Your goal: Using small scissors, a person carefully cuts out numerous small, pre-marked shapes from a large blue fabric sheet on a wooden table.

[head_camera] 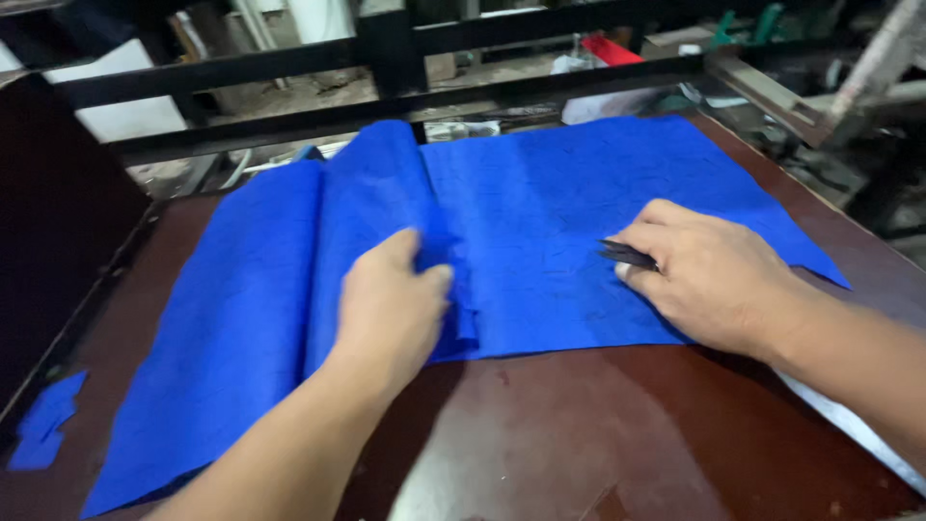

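Pinching raised fold of blue sheet [540, 207] was left hand [391, 309]; right hand [709, 275] pressed sheet flat, fingers closed on dark tool [627, 255]. Risk: tool tip could snag or score sheet if fold got tugged; sheet might slide on glossy desk [579, 434]. Sheet looked thin, crinkled, bright blue, spread across desk.

A workshop: worn worktable [598, 434], black steel frame [386, 68], littered floor.
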